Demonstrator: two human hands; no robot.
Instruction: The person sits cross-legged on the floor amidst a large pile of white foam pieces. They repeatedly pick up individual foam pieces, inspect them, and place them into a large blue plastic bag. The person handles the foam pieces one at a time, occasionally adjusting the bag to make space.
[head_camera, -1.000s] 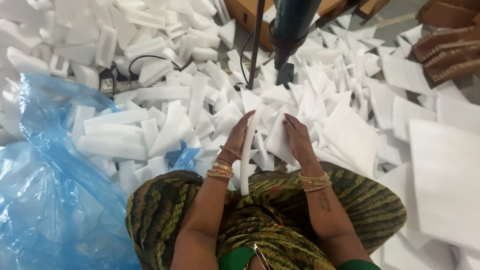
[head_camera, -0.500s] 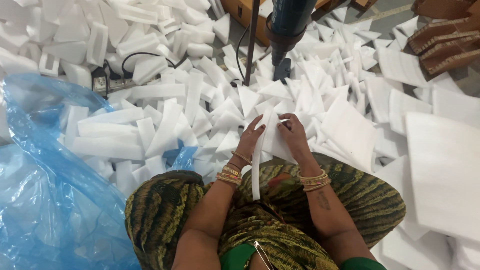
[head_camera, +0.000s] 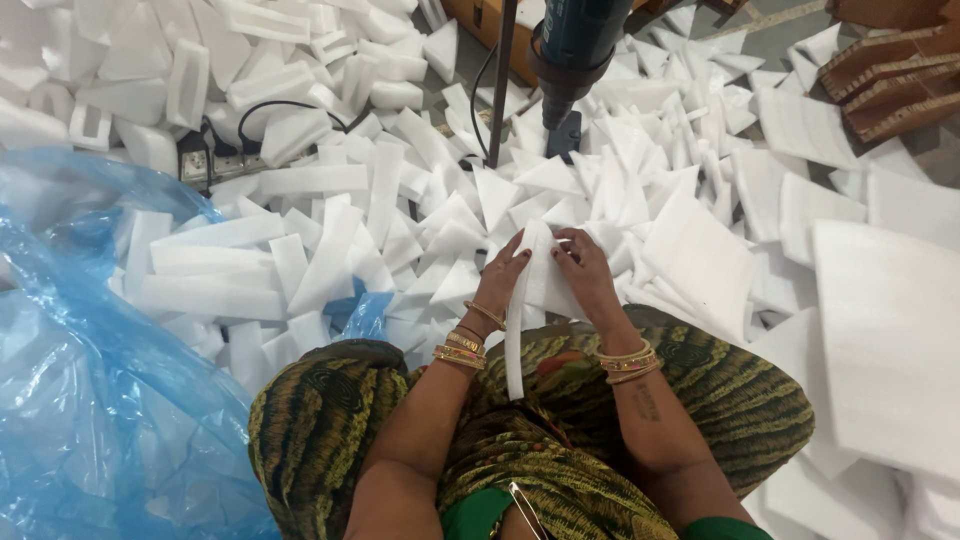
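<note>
A long white foam strip (head_camera: 516, 330) hangs down over my lap, folded at its top end. My left hand (head_camera: 503, 272) pinches the strip's upper left side. My right hand (head_camera: 583, 272) grips the folded top from the right, with a flat white foam piece (head_camera: 548, 290) under it. Both wrists carry gold bangles. My knees, in green and yellow patterned cloth (head_camera: 330, 420), frame the work.
Loose white foam offcuts (head_camera: 330, 250) cover the floor ahead. A big blue plastic bag (head_camera: 90, 400) bulges at left. A dark teal heat tool (head_camera: 578, 50) hangs on a stand ahead, its black cable and a power strip (head_camera: 210, 165) beyond. Large foam sheets (head_camera: 890, 330) lie right.
Both hands have lifted the foam strip away from my lap and forward, toward the hanging tool. The strip's top end is now folded between the fingers.
</note>
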